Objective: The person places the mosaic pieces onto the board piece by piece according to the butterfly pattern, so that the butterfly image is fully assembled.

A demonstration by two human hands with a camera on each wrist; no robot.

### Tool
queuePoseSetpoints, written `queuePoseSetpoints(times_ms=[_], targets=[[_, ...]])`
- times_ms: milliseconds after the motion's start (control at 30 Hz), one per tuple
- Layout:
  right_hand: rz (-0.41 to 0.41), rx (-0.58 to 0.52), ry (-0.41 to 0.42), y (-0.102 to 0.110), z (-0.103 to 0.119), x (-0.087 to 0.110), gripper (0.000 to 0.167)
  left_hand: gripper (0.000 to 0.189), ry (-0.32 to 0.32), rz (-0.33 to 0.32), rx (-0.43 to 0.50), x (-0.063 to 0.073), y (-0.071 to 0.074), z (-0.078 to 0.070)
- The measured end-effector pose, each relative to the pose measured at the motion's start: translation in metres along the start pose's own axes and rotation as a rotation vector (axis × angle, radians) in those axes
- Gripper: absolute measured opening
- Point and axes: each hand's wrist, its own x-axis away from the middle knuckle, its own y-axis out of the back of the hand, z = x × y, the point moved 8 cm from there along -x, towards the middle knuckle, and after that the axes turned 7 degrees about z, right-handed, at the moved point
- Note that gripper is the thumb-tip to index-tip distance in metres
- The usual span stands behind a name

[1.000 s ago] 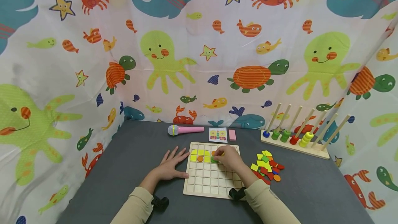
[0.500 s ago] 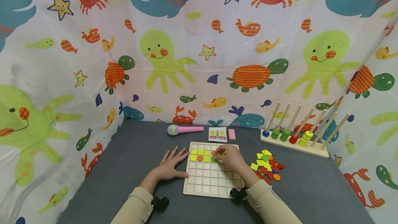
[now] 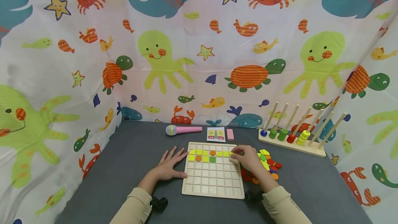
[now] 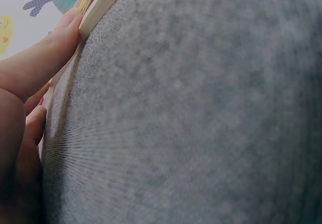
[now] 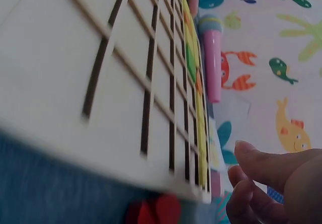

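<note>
The gridded board [image 3: 212, 180] lies flat on the table [image 3: 149, 132], between the two hands. Its far row bears yellow pieces [image 3: 219, 154] with one orange disc [image 3: 212, 153] among them; the next row has two yellow pieces, an orange disc between them and a green square [image 3: 212, 159]. The left hand [image 3: 169, 166] rests with fingers spread, its thumb touching the board's left edge. The right hand [image 3: 248, 157] is at the far right corner, beside the last yellow piece, thumb slightly apart from bent fingers. Behind its wrist lie loose pieces [image 3: 277, 165], partly hidden. Beyond the board are a pink microphone [image 3: 188, 130], a card [image 3: 216, 134] and a pink block [image 3: 230, 134]; to the right, a peg rack [image 3: 292, 144]. A sea-animal curtain [image 3: 214, 89] hangs behind.
</note>
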Motion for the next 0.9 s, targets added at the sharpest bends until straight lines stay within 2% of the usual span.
queuePoseSetpoints(times_ms=[233, 567, 733, 900], targets=[[-0.006, 0.03, -0.049, 0.024, -0.031, 0.011, 0.016, 0.103, 0.0, 0.002, -0.004, 0.002, 0.001, 0.0], [-0.006, 0.121, -0.07, 0.057, -0.068, 0.03, 0.022, 0.1, -0.035, 0.009, 0.012, 0.007, 0.006, -0.013], [0.045, 0.184, -0.099, 0.064, -0.08, 0.033, 0.026, 0.099, -0.025, 0.003, -0.006, 0.007, 0.007, -0.012], [0.078, 0.195, -0.11, 0.063, -0.086, 0.033, 0.03, 0.099, -0.004, 0.008, -0.013, 0.006, 0.006, -0.008]])
